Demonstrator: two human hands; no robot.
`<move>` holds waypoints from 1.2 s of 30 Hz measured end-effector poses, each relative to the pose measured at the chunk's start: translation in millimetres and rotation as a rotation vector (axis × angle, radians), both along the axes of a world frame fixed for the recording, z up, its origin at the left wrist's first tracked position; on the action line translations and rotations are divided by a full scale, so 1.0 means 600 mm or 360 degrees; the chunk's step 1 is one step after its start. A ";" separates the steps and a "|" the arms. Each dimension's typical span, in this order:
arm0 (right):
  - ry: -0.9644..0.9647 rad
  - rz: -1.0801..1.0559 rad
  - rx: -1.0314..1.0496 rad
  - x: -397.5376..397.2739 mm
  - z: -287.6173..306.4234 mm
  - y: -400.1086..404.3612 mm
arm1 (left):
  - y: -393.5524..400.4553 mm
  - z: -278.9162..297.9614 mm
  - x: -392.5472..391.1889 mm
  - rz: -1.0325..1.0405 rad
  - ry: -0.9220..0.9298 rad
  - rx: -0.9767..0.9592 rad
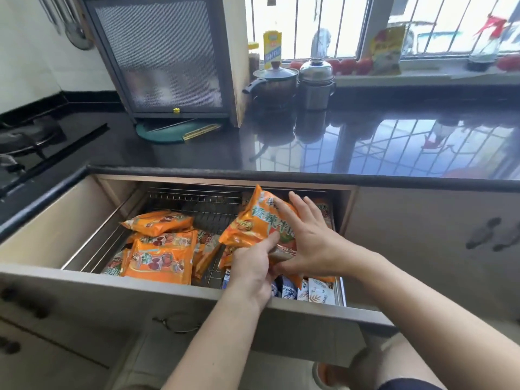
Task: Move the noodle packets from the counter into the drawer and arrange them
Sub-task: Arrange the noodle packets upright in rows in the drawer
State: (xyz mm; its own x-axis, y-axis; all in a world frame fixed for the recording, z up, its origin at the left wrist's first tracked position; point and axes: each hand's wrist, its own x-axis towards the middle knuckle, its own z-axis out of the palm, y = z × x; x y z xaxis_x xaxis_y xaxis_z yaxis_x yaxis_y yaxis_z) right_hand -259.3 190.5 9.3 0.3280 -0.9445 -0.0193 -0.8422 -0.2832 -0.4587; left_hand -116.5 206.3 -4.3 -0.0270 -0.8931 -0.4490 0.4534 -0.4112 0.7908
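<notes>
The drawer (pixel 118 288) under the black counter stands pulled out, with a wire rack inside. Several orange noodle packets lie in it, among them a pile at the left (pixel 159 257). Both of my hands are over the right half of the drawer. An orange noodle packet (pixel 254 220) stands tilted on edge there. My left hand (pixel 253 266) grips its lower edge, thumb up on the front. My right hand (pixel 306 237) lies flat across its right side, fingers spread. Further packets under my hands are partly hidden.
Blue-and-white packets (pixel 315 291) stand at the drawer's front right corner. On the glossy counter (pixel 174 153) are a small cabinet with a ribbed door (pixel 160 57), a lidded pot (pixel 274 83) and a steel container (pixel 316 83). A stove (pixel 25 139) is at the left.
</notes>
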 end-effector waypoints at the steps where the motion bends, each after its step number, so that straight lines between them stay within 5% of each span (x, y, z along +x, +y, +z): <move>1: 0.0019 0.0038 0.0006 -0.002 -0.002 -0.003 | -0.001 0.001 0.003 -0.0071 -0.0042 -0.0016; 6: 0.0055 0.0028 0.0093 -0.030 -0.025 -0.046 | -0.021 -0.008 0.059 -0.0255 -0.0420 -0.0142; 10: 0.0448 0.0010 0.0244 -0.082 -0.076 -0.089 | -0.044 -0.024 0.154 -0.0229 -0.2236 -0.0526; 12: 0.0683 0.0063 0.0264 -0.100 -0.107 -0.097 | -0.043 -0.031 0.180 -0.0379 -0.2593 -0.0512; 17: 0.0974 0.0159 0.0248 -0.110 -0.147 -0.113 | -0.044 -0.041 0.182 -0.0554 -0.2645 -0.0510; 36: 0.0827 0.0112 0.0305 -0.061 -0.180 -0.117 | -0.038 -0.043 0.174 -0.0677 -0.2720 -0.0547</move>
State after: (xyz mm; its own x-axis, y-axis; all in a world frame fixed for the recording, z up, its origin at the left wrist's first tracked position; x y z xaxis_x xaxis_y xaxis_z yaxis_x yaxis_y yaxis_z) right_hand -296.2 120.0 -98.8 0.2914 -0.8844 -0.3647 -0.9535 -0.2990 -0.0368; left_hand -12.1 183.6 -29.9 -0.0084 -0.9993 -0.0373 -0.9574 -0.0028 0.2887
